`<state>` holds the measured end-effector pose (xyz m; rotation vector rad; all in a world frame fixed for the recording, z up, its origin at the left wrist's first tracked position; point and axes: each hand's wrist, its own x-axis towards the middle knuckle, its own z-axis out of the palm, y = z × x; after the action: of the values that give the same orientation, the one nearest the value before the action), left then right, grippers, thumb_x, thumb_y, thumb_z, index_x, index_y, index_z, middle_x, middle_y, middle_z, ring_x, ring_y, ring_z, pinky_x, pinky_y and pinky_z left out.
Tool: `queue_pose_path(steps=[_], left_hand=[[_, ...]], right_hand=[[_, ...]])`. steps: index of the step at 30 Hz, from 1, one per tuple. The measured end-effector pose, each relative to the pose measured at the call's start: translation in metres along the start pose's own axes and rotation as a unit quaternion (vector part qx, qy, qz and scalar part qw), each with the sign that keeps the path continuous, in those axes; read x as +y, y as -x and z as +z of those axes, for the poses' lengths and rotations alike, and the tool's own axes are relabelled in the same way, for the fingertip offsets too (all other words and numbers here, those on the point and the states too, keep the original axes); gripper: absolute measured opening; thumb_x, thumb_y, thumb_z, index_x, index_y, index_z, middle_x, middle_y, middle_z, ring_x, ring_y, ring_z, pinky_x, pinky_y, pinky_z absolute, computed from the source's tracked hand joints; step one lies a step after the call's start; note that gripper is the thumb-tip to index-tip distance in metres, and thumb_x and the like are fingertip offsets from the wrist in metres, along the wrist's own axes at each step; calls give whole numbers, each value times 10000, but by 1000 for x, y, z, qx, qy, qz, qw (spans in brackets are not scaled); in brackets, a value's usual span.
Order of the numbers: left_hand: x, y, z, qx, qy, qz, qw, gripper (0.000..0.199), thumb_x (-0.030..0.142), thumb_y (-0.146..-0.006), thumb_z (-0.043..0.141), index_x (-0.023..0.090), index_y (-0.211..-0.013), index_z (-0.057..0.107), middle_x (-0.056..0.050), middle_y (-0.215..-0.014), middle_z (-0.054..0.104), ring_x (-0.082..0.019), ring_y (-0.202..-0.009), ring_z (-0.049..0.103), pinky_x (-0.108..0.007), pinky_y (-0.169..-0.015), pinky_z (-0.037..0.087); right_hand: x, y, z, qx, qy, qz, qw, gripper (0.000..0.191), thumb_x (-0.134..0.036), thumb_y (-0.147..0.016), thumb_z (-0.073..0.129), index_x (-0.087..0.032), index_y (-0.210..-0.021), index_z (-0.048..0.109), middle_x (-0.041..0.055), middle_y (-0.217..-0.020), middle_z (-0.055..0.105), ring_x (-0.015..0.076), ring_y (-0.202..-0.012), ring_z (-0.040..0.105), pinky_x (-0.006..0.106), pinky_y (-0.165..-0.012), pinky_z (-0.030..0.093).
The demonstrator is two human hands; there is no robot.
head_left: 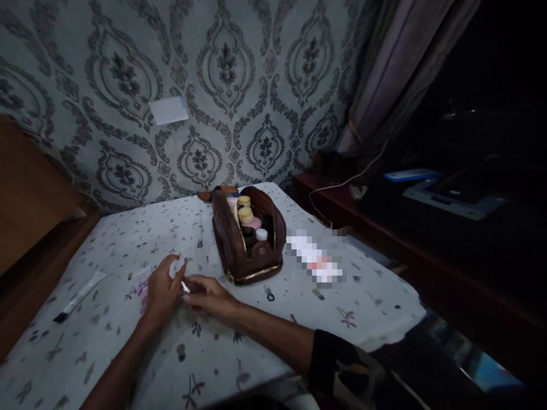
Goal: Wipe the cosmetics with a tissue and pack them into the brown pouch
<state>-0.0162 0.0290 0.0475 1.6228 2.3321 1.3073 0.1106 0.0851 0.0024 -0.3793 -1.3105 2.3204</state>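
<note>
My left hand (161, 287) is over the bed-like printed cloth, its fingers curled and its thumb and forefinger bent around something whitish that I cannot make out. Against it, my right hand (211, 296) pinches a small shiny silver piece (185, 287) between thumb and fingers. Partly hidden behind my left hand lies a pink and purple item (143, 293). Just beyond my hands stands a brown toiletry bag (226, 250), unzipped at the top. Jars with yellow lids (245, 214) and a white-capped container (261, 234) show inside it.
A white tube with a black cap (79, 297) lies at the left on the printed cloth (273, 341). Right of the bag is a blurred-out patch (316, 259). A cable (363, 171) runs to the dark red ledge (305, 185). A brown board (34, 193) stands at the left.
</note>
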Motion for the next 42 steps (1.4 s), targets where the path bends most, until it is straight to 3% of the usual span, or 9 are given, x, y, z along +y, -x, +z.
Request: queue_pose_path(steps=[3,7,12,16,21,24,28,35,42], left_hand=[[-5,-3,-7,11,64,-92,994,376,562,-867,499,203,-786,573,48,-506,514,-156,-494,506,-266,-558,411],[-10,-7,-12,10,154,-127,980,418,595,-809,543,190,-715,586,47,-512,465,-143,-514,469,-249,-528,386],[-12,-8,-20,-121,219,-92,964,418,589,-829,570,186,-728,612,12,-621,554,-160,-624,536,-253,-606,432],[-9,-5,-22,-183,238,-26,954,412,571,-855,573,188,-944,697,-65,-944,704,-241,-937,641,-315,-869,492],[7,7,-16,-260,221,14,940,473,511,-908,543,214,-1264,640,-99,-1336,622,-288,-1293,523,-402,-1129,376],[16,13,-11,-235,206,45,949,445,479,-929,522,211,-1265,633,-107,-1363,587,-273,-1300,512,-394,-1130,377],[16,14,-5,-157,173,47,971,390,466,-945,483,198,-1172,653,-97,-1146,645,-241,-1104,597,-369,-1018,450],[7,14,3,-53,151,-57,986,352,523,-905,489,193,-920,610,9,-680,584,-183,-691,590,-287,-676,483],[8,8,-1,10,208,-83,975,358,520,-883,508,180,-809,589,41,-600,466,-126,-569,462,-247,-565,385]], right_hand=[[-2,2,1,28,-2,-2,1000,556,-404,-504,919,-181,-938,652,-67,-698,616,67,-549,516,209,-536,386],[-1,2,2,48,-34,4,998,523,-449,-519,914,-178,-871,637,-59,-672,635,68,-512,527,206,-504,370],[-3,-1,0,70,-148,3,987,517,-476,-538,916,-155,-829,634,-19,-663,663,72,-523,554,194,-486,359],[0,-6,-6,105,-210,8,972,517,-440,-486,946,-152,-772,626,-10,-648,676,69,-513,556,182,-469,360],[2,-11,-8,147,-231,13,962,583,-396,-392,973,-160,-796,625,-36,-649,671,63,-515,571,180,-501,413],[2,-10,-5,163,-224,8,961,622,-368,-349,978,-163,-817,622,-60,-618,639,65,-498,555,185,-485,398],[2,-5,1,132,-175,10,976,564,-386,-423,960,-169,-809,611,-51,-628,641,87,-528,565,208,-509,421],[-9,5,8,62,-137,38,988,495,-493,-543,907,-164,-792,632,-23,-697,668,102,-605,602,204,-524,409],[-20,13,14,45,-114,35,992,462,-315,-537,930,-159,-907,701,5,-850,714,104,-714,652,191,-596,455]])
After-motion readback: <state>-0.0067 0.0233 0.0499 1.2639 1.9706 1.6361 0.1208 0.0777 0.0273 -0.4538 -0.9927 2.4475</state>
